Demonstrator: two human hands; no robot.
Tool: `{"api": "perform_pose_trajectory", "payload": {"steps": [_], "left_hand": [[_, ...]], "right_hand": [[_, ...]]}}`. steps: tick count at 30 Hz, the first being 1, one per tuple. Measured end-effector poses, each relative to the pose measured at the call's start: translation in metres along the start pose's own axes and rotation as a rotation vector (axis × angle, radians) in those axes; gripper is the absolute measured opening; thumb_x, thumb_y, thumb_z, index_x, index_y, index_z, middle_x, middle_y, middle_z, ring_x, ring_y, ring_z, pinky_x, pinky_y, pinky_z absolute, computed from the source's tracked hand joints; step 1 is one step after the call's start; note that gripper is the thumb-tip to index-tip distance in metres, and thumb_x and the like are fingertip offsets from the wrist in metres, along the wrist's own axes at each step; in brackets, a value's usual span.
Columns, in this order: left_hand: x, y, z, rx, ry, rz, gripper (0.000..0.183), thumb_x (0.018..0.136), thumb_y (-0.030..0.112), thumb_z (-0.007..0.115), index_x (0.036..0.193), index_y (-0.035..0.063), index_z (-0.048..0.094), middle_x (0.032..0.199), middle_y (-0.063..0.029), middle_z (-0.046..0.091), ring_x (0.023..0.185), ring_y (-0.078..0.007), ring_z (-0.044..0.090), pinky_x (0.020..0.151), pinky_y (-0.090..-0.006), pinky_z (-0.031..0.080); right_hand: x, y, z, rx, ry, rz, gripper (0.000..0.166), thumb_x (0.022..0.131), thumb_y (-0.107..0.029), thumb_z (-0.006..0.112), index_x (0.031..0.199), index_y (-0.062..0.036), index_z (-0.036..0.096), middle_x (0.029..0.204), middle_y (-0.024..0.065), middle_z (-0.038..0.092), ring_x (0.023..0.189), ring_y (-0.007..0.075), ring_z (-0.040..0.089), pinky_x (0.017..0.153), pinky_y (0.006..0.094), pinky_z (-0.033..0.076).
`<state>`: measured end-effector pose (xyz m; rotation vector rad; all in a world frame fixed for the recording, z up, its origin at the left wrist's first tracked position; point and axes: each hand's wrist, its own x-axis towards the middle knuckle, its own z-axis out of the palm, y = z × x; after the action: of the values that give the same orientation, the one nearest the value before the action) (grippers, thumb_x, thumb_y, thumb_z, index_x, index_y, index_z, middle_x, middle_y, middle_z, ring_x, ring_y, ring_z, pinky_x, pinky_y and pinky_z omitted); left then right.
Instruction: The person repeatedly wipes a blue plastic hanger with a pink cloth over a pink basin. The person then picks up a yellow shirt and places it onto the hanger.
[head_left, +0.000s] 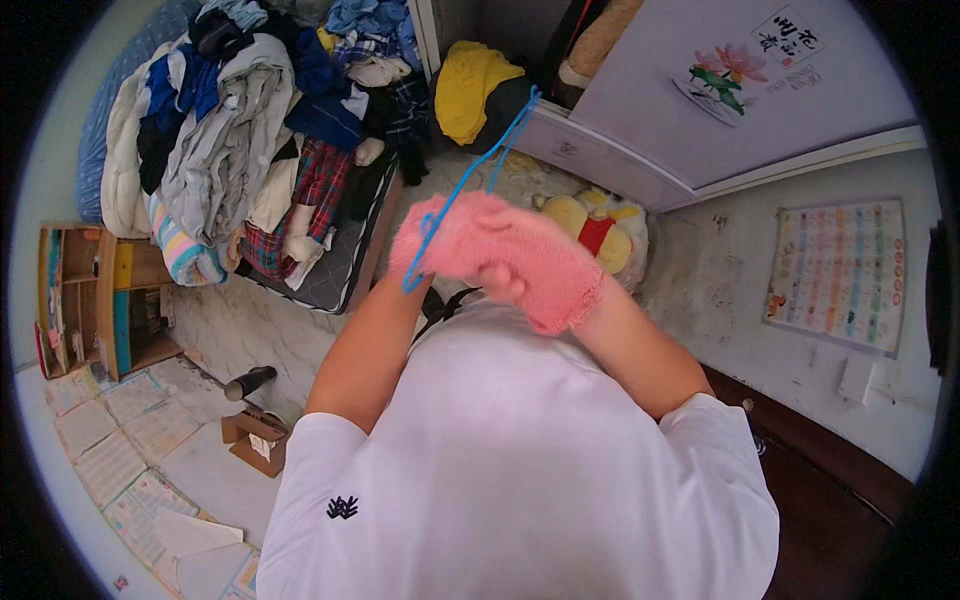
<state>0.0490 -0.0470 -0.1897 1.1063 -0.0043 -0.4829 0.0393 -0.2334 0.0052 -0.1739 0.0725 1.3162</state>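
Both my hands wear fuzzy pink knit gloves and meet in front of my chest. My left hand (409, 238) is partly hidden where the other glove overlaps it. A blue cord (472, 171) crosses the left glove near the wrist, with a small knot or loop on it. From there its doubled length stretches away past the hands towards the cabinet. My right hand (551, 274) lies against the left one, its fingers bent and blurred. Whether either hand grips the other glove or the cord is unclear.
A bed (367, 247) piled with clothes (232, 142) stands at the far left. Beyond my hands are a yellow cloth (472, 82) and a yellow plush toy (566, 217). A sliding-door cabinet (645, 82) is at upper right. A small cardboard box (240, 439) sits lower left.
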Motion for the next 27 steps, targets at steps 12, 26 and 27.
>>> {"api": "perform_pose_trajectory", "payload": {"steps": [12, 26, 27], "left_hand": [[-0.055, 0.038, 0.049, 0.050, -0.094, -0.150, 0.014, 0.069, 0.006, 0.049, 0.081, 0.0087, 0.043, 0.069, -0.0006, 0.042, 0.063, -0.0126, 0.037, 0.059, -0.0259, 0.028], [-0.013, -0.017, -0.013, -0.029, 0.126, 0.113, 0.036, 0.087, 0.015, 0.064, 0.122, 0.0053, 0.060, 0.107, -0.0089, 0.064, 0.098, -0.0200, 0.061, 0.086, -0.0319, 0.051], [-0.023, 0.015, 0.022, -0.177, 0.174, 0.060, 0.040, 0.091, 0.019, 0.066, 0.128, 0.0062, 0.059, 0.118, -0.0093, 0.064, 0.110, -0.0205, 0.060, 0.095, -0.0331, 0.049]], "right_hand": [[-0.021, -0.070, -0.048, 0.059, 0.021, -0.460, 0.030, 0.102, -0.018, 0.045, 0.127, -0.0065, 0.056, 0.114, 0.0079, 0.065, 0.089, 0.0171, 0.063, 0.068, 0.0286, 0.051], [0.006, 0.028, 0.014, -0.239, 0.399, -0.144, 0.017, 0.098, -0.017, 0.058, 0.109, -0.0046, 0.058, 0.085, 0.0090, 0.066, 0.052, 0.0158, 0.053, 0.044, 0.0269, 0.041], [0.003, 0.019, 0.008, -0.235, 0.371, -0.231, 0.016, 0.098, -0.016, 0.059, 0.109, -0.0040, 0.059, 0.084, 0.0092, 0.066, 0.051, 0.0151, 0.052, 0.044, 0.0267, 0.041]]}}
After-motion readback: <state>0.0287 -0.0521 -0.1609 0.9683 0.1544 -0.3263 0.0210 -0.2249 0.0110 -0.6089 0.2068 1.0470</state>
